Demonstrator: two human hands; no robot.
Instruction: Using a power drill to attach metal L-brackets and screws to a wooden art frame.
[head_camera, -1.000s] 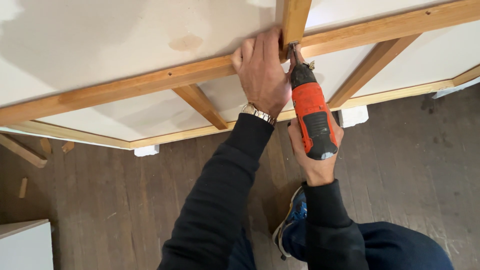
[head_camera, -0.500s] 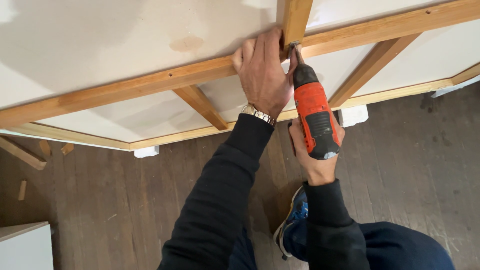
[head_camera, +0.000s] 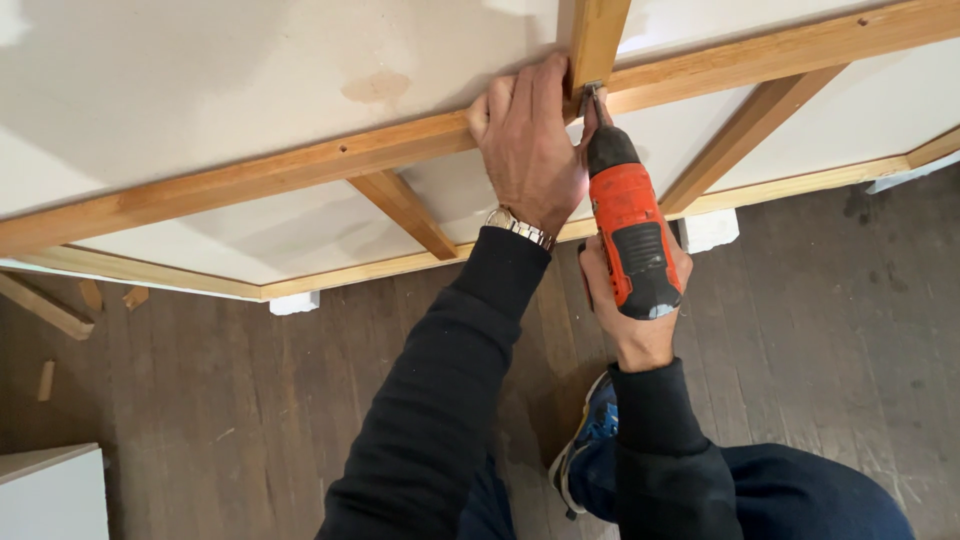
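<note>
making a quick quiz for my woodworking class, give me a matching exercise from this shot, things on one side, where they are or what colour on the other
Things:
1. cordless drill
2. left hand
3. wristwatch
4. wooden offcut

Descriptions:
A. silvery, at the edge of a black sleeve
B. lying loose on the dark floor
C. orange and black, gripped in the right hand
D. pressed flat on the long wooden rail

Pairs: 1-C, 2-D, 3-A, 4-B

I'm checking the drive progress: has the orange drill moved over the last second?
Yes. The orange drill has crept up toward the upright wooden strut, its tip now at the joint with the long rail.
</note>
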